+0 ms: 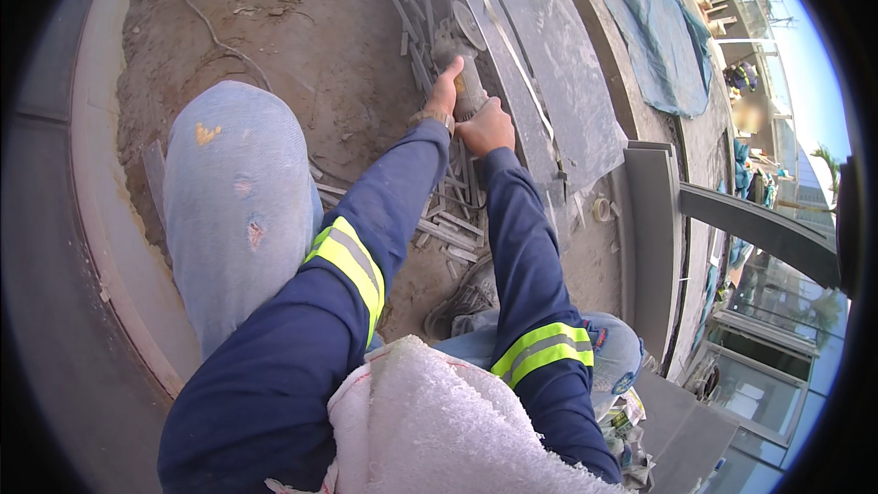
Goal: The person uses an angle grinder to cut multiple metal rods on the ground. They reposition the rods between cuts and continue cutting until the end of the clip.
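Observation:
An angle grinder (470, 84), dusty and grey, points away from me with its round disc (468, 25) at the far end. My left hand (444, 91) is wrapped round its body from the left, thumb on top. Closer to me, my right hand (489, 130) grips the rear of the tool. The disc is at the left edge of a long grey slab (549, 46); I cannot tell whether it touches. A pale strip (512, 46) runs lengthwise along the slab. Thin cut-off strips (448, 230) lie in a pile below the grinder.
Dusty ground (338, 37) spreads to the left, with a cable (215, 32) across it. A roll of tape (602, 209) lies right of my shoe (462, 297). A grey panel (653, 247) stands at right, and a blue sheet (658, 27) lies beyond the slab. Someone in a reflective vest (743, 76) is far off.

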`<state>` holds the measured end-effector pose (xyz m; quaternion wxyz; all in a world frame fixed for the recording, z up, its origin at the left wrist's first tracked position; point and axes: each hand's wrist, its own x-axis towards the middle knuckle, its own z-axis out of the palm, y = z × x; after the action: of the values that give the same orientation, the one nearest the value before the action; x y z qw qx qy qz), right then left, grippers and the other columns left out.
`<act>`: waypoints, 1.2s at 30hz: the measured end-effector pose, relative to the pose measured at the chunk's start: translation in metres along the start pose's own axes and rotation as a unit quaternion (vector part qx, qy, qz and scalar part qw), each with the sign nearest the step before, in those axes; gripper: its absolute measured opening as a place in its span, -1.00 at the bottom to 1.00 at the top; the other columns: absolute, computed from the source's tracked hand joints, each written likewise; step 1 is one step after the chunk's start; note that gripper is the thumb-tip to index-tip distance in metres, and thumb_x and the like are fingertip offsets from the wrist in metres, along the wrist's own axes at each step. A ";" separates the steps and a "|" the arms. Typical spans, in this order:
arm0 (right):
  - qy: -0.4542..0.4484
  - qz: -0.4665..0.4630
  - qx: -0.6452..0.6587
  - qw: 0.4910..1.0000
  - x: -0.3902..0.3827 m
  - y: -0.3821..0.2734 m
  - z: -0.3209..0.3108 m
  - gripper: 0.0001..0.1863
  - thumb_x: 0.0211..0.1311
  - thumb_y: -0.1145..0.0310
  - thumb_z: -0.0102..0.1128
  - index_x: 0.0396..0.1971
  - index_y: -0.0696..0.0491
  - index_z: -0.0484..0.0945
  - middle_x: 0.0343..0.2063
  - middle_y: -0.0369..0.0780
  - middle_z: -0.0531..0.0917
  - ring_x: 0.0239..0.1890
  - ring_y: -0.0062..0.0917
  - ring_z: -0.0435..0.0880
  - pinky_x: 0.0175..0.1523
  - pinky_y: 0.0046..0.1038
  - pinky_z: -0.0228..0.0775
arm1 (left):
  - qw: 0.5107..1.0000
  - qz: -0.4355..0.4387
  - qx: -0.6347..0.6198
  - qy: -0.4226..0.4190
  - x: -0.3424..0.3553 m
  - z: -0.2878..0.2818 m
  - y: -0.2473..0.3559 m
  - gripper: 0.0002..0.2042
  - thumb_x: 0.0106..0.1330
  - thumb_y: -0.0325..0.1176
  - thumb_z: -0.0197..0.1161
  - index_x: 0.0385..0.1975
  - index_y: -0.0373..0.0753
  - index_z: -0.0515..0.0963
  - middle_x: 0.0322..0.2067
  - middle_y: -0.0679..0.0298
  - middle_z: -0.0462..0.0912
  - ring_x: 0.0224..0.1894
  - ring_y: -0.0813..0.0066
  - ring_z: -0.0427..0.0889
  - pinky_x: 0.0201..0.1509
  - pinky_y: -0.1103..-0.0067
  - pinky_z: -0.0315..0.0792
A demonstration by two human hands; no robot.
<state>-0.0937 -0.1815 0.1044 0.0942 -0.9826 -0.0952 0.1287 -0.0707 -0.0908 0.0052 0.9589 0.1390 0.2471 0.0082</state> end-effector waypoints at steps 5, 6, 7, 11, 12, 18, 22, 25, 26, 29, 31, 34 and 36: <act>-0.001 0.005 -0.002 1.000 0.003 0.000 0.001 -0.10 -0.22 -0.02 0.50 0.09 0.25 0.39 -0.11 0.10 0.67 -0.01 -0.08 0.68 0.12 -0.19 0.51 | 1.000 0.008 0.014 -0.015 0.006 -0.003 0.001 -0.48 0.28 0.19 0.22 -0.22 -0.25 0.54 -0.40 0.04 0.66 -0.40 0.11 0.68 -0.26 0.24 0.62; 0.000 0.003 -0.001 1.000 0.004 -0.001 0.001 -0.10 -0.22 -0.03 0.50 0.09 0.25 0.39 -0.11 0.10 0.67 -0.01 -0.08 0.68 0.12 -0.19 0.51 | 1.000 0.007 0.012 -0.015 0.007 -0.003 0.002 -0.49 0.29 0.18 0.22 -0.22 -0.25 0.54 -0.40 0.04 0.66 -0.40 0.11 0.68 -0.26 0.24 0.62; 0.001 0.000 0.000 1.000 0.004 -0.001 0.001 -0.10 -0.23 -0.03 0.51 0.09 0.24 0.39 -0.11 0.10 0.67 -0.01 -0.08 0.68 0.12 -0.19 0.51 | 1.000 0.005 0.010 -0.015 0.008 -0.003 0.002 -0.49 0.29 0.18 0.22 -0.22 -0.25 0.54 -0.40 0.04 0.66 -0.40 0.11 0.68 -0.26 0.25 0.62; -0.004 0.011 0.005 1.000 0.004 -0.003 -0.001 -0.10 -0.23 -0.03 0.51 0.09 0.24 0.39 -0.10 0.09 0.67 0.00 -0.09 0.67 0.13 -0.21 0.51 | 1.000 0.004 0.008 -0.017 0.005 -0.002 0.004 -0.51 0.30 0.16 0.22 -0.22 -0.25 0.54 -0.40 0.06 0.65 -0.40 0.13 0.68 -0.27 0.26 0.62; -0.001 0.010 0.001 1.000 0.005 -0.001 0.001 -0.10 -0.23 -0.03 0.51 0.09 0.24 0.39 -0.10 0.09 0.67 0.00 -0.09 0.67 0.13 -0.21 0.51 | 1.000 0.001 0.008 -0.011 0.003 0.001 0.004 -0.51 0.30 0.15 0.22 -0.22 -0.24 0.54 -0.40 0.07 0.65 -0.41 0.14 0.68 -0.28 0.26 0.62; -0.010 0.011 -0.021 1.000 0.008 -0.005 0.002 -0.11 -0.21 -0.04 0.50 0.08 0.22 0.39 -0.09 0.10 0.66 0.01 -0.08 0.67 0.12 -0.19 0.50 | 1.000 0.017 -0.001 -0.004 0.003 0.001 0.007 -0.53 0.30 0.14 0.23 -0.23 -0.23 0.53 -0.41 0.10 0.62 -0.43 0.18 0.67 -0.33 0.29 0.61; 0.008 0.002 -0.017 1.000 0.012 0.009 0.006 -0.12 -0.22 -0.07 0.52 0.05 0.21 0.42 -0.11 0.11 0.67 0.01 -0.05 0.66 0.12 -0.19 0.50 | 1.000 0.024 0.017 0.002 0.011 0.002 -0.004 -0.52 0.30 0.16 0.22 -0.25 -0.24 0.54 -0.44 0.10 0.63 -0.47 0.20 0.66 -0.34 0.31 0.60; 0.016 -0.024 -0.016 0.999 0.011 -0.005 0.004 -0.15 -0.21 -0.06 0.52 0.00 0.22 0.42 -0.11 0.12 0.67 0.01 -0.03 0.66 0.11 -0.18 0.49 | 0.998 0.047 0.036 0.033 0.033 -0.012 -0.009 -0.54 0.31 0.15 0.22 -0.26 -0.21 0.55 -0.44 0.14 0.63 -0.47 0.23 0.65 -0.33 0.32 0.59; 0.013 -0.027 -0.016 0.999 0.012 -0.007 0.006 -0.16 -0.22 -0.06 0.52 -0.01 0.22 0.42 -0.11 0.12 0.67 0.01 -0.03 0.66 0.10 -0.18 0.49 | 0.997 0.054 0.041 0.042 0.040 -0.017 -0.008 -0.54 0.31 0.15 0.21 -0.26 -0.20 0.56 -0.44 0.15 0.63 -0.47 0.24 0.65 -0.32 0.33 0.59; 0.007 -0.017 -0.024 1.000 0.012 0.004 0.011 -0.17 -0.23 -0.05 0.53 -0.04 0.23 0.42 -0.11 0.13 0.66 0.00 0.00 0.65 0.10 -0.16 0.49 | 0.996 0.049 0.051 0.046 0.045 -0.017 -0.018 -0.55 0.31 0.15 0.21 -0.27 -0.20 0.57 -0.45 0.16 0.63 -0.47 0.25 0.64 -0.31 0.33 0.57; 0.011 -0.020 -0.025 0.999 0.015 0.003 0.009 -0.17 -0.24 -0.05 0.54 -0.05 0.23 0.42 -0.11 0.14 0.66 0.00 0.01 0.65 0.09 -0.15 0.49 | 0.996 0.055 0.050 0.047 0.051 -0.017 -0.017 -0.54 0.31 0.16 0.20 -0.29 -0.20 0.57 -0.45 0.15 0.63 -0.47 0.25 0.64 -0.30 0.33 0.57; 0.008 -0.029 -0.022 0.999 0.015 -0.004 0.009 -0.17 -0.24 -0.04 0.54 -0.06 0.24 0.42 -0.11 0.15 0.65 0.00 0.02 0.65 0.09 -0.15 0.49 | 0.996 0.065 0.049 0.043 0.057 -0.022 -0.013 -0.54 0.32 0.16 0.19 -0.33 -0.20 0.58 -0.46 0.14 0.63 -0.47 0.25 0.63 -0.30 0.33 0.56; 0.007 -0.024 -0.023 0.999 0.017 0.000 0.008 -0.16 -0.24 -0.05 0.54 -0.05 0.24 0.42 -0.11 0.16 0.65 0.00 0.02 0.65 0.09 -0.15 0.49 | 0.997 0.059 0.050 0.030 0.054 -0.017 -0.016 -0.54 0.32 0.16 0.19 -0.35 -0.21 0.58 -0.47 0.14 0.63 -0.47 0.26 0.63 -0.30 0.34 0.56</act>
<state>-0.0797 -0.1771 0.0927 0.0753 -0.9828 -0.1206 0.1178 -0.0327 -0.0974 -0.0392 0.9408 0.2012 0.2671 0.0563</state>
